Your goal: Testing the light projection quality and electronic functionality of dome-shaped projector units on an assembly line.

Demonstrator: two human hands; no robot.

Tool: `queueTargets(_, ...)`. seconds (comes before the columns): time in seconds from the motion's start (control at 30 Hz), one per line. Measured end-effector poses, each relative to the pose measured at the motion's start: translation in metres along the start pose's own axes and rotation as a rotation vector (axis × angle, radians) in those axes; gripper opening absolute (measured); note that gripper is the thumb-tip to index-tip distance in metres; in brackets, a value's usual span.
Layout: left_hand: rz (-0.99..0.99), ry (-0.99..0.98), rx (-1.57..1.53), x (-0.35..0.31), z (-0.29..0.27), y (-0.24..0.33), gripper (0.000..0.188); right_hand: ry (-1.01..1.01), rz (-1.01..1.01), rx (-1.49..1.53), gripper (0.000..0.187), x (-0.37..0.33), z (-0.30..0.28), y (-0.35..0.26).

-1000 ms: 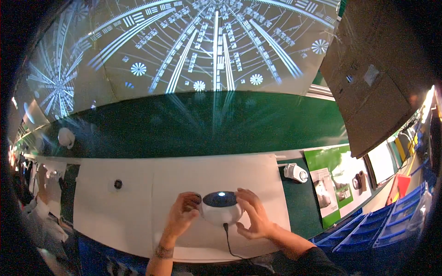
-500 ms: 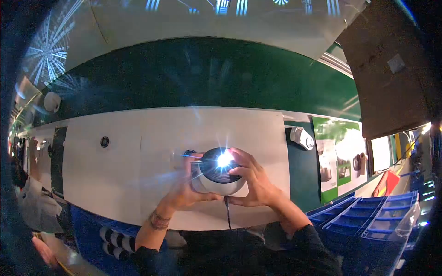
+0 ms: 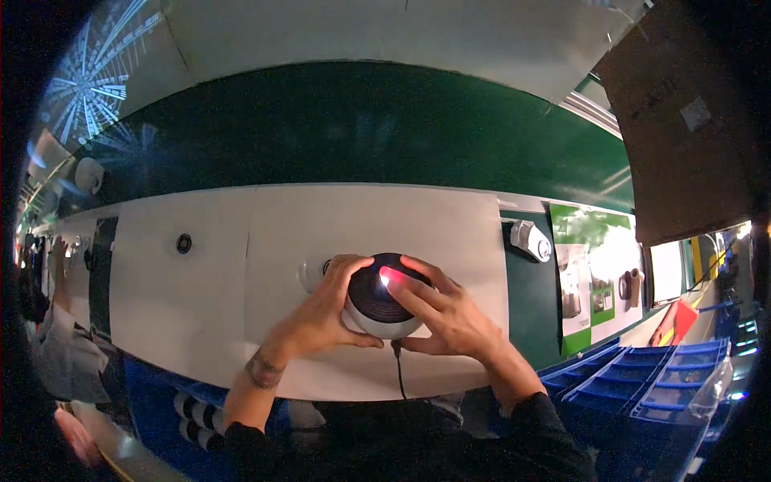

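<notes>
Between my hands is a round projector lamp point(image 3: 377, 308) with a white body and a black ribbed top. A bright light shines from its lens. My left hand point(image 3: 321, 309) is wrapped round its left side, thumb at the near edge. On the right, my right hand point(image 3: 454, 315) grips the lamp, with one fingertip glowing red over the light. A dark cable point(image 3: 399, 373) runs from the lamp toward me. Just beyond my left fingers lies a clear round piece point(image 3: 310, 275), partly hidden. A small dark ring point(image 3: 184, 243) rests farther left on the white sheet point(image 3: 193, 313).
A white rounded device point(image 3: 530, 241) and a green and white printed sheet point(image 3: 573, 277) lie to the right. Blue trays point(image 3: 642, 381) stand at the lower right, cardboard point(image 3: 683, 120) at the upper right. Another person's hand point(image 3: 74, 434) shows at the lower left.
My right finger has moved over the lens, dimming the glare. The light patterns along the top have mostly gone, while those at the upper left remain. My left fingers have shifted onto the lamp's top edge.
</notes>
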State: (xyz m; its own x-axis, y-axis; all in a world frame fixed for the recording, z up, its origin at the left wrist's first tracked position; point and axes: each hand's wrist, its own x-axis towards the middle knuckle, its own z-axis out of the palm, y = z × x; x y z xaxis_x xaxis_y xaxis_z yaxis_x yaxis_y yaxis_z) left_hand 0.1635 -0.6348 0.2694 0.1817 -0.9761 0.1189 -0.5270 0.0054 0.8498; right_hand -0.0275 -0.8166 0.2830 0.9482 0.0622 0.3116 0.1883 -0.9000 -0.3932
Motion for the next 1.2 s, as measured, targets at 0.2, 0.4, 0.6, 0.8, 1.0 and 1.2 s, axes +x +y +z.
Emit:
queueTargets(0.2,0.031,-0.016,-0.006,0.001,0.001,-0.009,0.117,-0.013,-0.008,-0.029,0.102,0.0,-0.001,-0.002)
queueTargets(0.4,0.03,-0.001,0.018,-0.001,0.003,-0.012,0.116,0.022,-0.003,-0.048,0.094,0.001,0.001,-0.006)
queueTargets(0.6,0.067,-0.004,0.027,0.0,0.003,-0.016,0.116,0.03,0.007,-0.044,0.092,-0.002,0.005,-0.005)
queueTargets(0.8,0.029,-0.019,0.014,0.004,-0.001,-0.009,0.122,0.024,-0.01,-0.052,0.101,-0.006,0.008,-0.001)
queueTargets(1.0,0.0,-0.201,0.023,0.018,-0.013,-0.013,0.131,0.025,-0.01,-0.04,0.101,-0.008,0.008,0.001)
queueTargets(1.2,0.045,-0.232,0.105,0.022,-0.017,-0.006,0.132,0.018,-0.029,-0.058,0.101,-0.008,0.007,0.001)
